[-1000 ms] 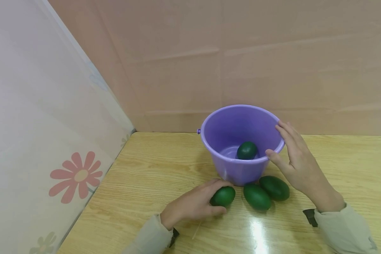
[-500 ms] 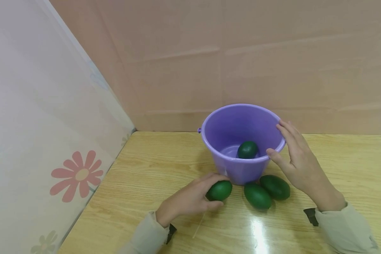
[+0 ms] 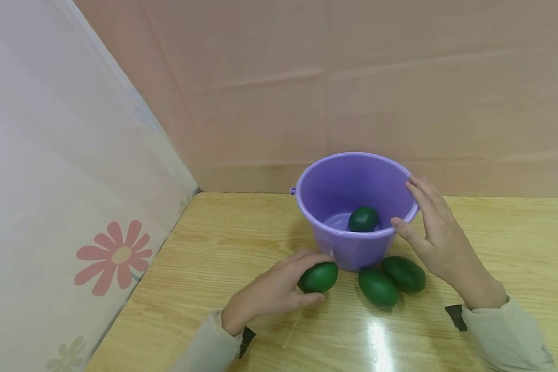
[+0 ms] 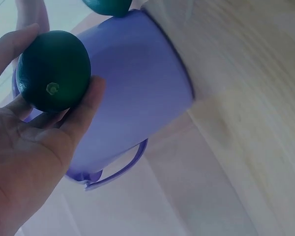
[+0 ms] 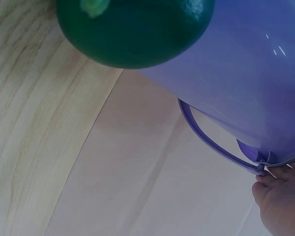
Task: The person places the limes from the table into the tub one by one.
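Observation:
My left hand holds a smooth dark green avocado just in front and left of a purple bucket. In the left wrist view the thumb and fingers wrap round this avocado, its stem scar showing. My right hand grips the bucket's right rim, thumb toward the front and fingers farther back. Inside the bucket lies one avocado. Two more, a nearer avocado and a farther avocado, rest on the table against each other by the bucket's base.
The wooden table ends at a brown covered wall close behind the bucket. A pale flowered sheet slopes along the left edge. The bucket's handle hangs on its far side.
My left hand has drawn the avocado a little left and away from the other two. The right hand stays on the bucket's rim.

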Motion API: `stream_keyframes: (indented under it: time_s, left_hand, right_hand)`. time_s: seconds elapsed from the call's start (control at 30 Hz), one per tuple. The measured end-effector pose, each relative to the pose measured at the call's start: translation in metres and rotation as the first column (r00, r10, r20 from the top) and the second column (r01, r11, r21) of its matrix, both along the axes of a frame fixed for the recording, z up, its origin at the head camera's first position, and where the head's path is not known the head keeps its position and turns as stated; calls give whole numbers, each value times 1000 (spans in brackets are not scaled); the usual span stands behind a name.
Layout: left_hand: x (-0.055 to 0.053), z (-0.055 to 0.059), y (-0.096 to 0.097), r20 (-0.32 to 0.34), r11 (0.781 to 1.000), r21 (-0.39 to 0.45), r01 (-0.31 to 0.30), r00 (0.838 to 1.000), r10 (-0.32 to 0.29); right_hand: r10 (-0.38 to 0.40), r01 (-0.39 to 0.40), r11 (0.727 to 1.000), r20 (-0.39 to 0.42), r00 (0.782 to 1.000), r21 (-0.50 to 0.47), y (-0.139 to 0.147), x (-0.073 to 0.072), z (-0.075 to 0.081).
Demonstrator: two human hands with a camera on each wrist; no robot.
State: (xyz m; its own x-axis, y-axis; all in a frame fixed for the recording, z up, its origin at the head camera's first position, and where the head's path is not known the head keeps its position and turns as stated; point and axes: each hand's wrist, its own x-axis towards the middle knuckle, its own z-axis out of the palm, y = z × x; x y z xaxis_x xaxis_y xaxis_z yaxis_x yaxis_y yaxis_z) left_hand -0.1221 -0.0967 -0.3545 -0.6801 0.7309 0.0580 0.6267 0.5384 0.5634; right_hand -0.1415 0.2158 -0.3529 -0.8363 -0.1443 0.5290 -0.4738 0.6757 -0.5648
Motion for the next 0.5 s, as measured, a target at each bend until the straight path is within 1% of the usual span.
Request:
stream_keyframes:
  time_s: [0.5]
  left_hand:
    - [6,17,-10,-33,996,90,-25,999,29]
  right_hand:
    - [3,-3,1000,0,1000,0,0,0,0]
